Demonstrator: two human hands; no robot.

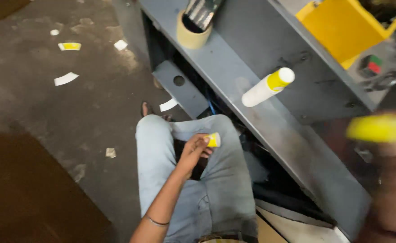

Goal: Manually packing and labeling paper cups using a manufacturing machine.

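My left hand (193, 152) rests over my lap and grips a small yellow and white paper cup (213, 139) against my pale jeans (216, 189). At the right edge my right hand (393, 180) is a close blur; it seems to hold a yellow-rimmed cup or stack of cups (380, 128), but the motion blur hides the grip. A stack of white cups with a yellow top (267, 87) lies on its side on the grey metal ledge (234, 72) of the machine in front of me.
A roll of tan tape (192, 33) sits on the ledge with a shiny object standing in it. A yellow housing (342, 24) and a red and green switch (372, 64) are at upper right. Paper scraps (65, 78) litter the concrete floor at left.
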